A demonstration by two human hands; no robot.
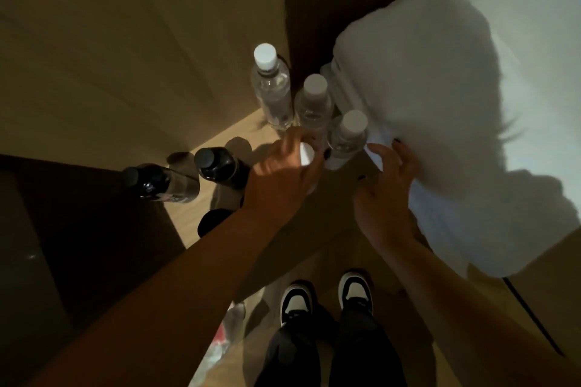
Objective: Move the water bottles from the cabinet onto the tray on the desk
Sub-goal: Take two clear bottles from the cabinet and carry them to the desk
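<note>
The left hand [283, 173] was seen at the centre of the frame, its fingers curled round the white-capped neck of a water bottle [306, 155] on the cabinet shelf [220, 148]. The right hand [388, 176], centre right, was pressed against a white bundle of cloth [440, 97], its fingers gripping the lower edge. Three more clear bottles [272, 88] stood upright just above the left hand, close together; none had yet been carried off. The grasped bottle would best be lifted straight up, so that its neighbours were not toppled. The bottles were of thin, ribbed, transparent plastic; two dark-capped bottles [217, 168] stood centre left. No tray was seen.
</note>
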